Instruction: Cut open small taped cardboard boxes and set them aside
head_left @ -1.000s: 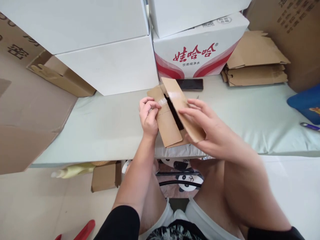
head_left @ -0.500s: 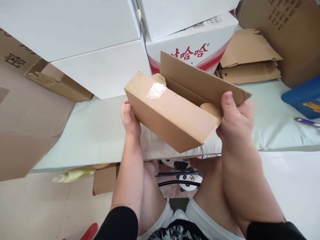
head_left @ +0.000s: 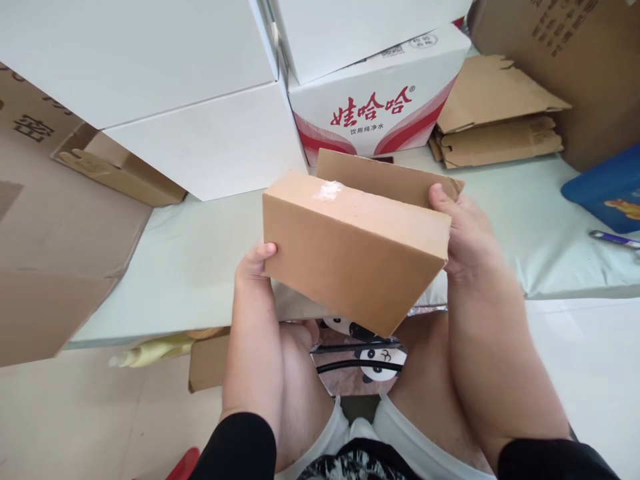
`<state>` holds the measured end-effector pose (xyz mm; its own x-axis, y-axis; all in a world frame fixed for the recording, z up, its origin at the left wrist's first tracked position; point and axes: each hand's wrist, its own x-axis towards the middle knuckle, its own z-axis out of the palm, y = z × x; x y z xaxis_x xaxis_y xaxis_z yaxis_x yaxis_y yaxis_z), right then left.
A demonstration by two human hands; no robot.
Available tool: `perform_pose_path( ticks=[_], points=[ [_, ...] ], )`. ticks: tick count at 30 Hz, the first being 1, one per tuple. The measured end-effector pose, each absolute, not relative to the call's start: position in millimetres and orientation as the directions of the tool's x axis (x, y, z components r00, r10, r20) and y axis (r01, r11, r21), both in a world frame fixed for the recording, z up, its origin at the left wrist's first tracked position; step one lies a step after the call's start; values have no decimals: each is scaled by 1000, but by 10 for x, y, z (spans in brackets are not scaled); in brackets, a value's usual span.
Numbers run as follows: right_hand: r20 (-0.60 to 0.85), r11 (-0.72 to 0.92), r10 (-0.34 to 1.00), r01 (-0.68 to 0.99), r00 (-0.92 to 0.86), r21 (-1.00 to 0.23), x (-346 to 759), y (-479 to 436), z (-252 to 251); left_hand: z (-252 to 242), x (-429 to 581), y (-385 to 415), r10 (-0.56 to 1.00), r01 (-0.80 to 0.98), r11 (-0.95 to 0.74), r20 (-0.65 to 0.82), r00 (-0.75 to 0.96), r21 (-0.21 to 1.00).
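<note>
Both hands are on the box (head_left: 350,250), which sits slantwise over the near edge of the counter (head_left: 200,273) and the gap between the person's knees; whether it rests on anything there, I cannot tell. The left hand (head_left: 257,260) grips the lower left end, thumb on the broad front face, its fingers mostly hidden behind. The right hand (head_left: 465,230) holds the other end – its thumb lies over the raised flap (head_left: 377,177), and its fingers are out of sight behind the cardboard. The flap stands up along the far side, and the narrow face in front of it carries a patch of clear tape (head_left: 329,191). The inside of the box is hidden.

Beyond it, the white carton (head_left: 375,100) with red lettering stands beside plain white boxes (head_left: 210,143). To the right, folded cardboard (head_left: 500,97) lies in a pile, with a blue bin (head_left: 605,193) and a purple pen (head_left: 615,239) near the picture's edge. A large brown carton (head_left: 55,233) leans in at the left. Below the counter are a yellow bottle (head_left: 160,350) and a small brown box (head_left: 207,363) – just beside each other – and a panda print (head_left: 383,363) shows between the knees.
</note>
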<state>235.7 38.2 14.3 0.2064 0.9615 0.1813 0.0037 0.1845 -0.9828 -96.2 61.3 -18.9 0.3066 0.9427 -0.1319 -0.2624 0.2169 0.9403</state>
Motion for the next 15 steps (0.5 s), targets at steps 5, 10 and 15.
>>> perform_pose_path(
  ticks=[5, 10, 15],
  points=[
    [486, 367, 752, 330, 445, -870, 2335, 332, 247, -207, -918, 648, 974, -328, 172, -112, 195, 929],
    [578, 439, 783, 454, 230, -775, 2300, 275, 326, -177, -830, 679, 976, -379, 204, -158, 148, 903],
    [516, 400, 848, 498, 117, -769, 2351, 279, 343, -166, -801, 537, 935, -285, 344, -298, 194, 895]
  ],
)
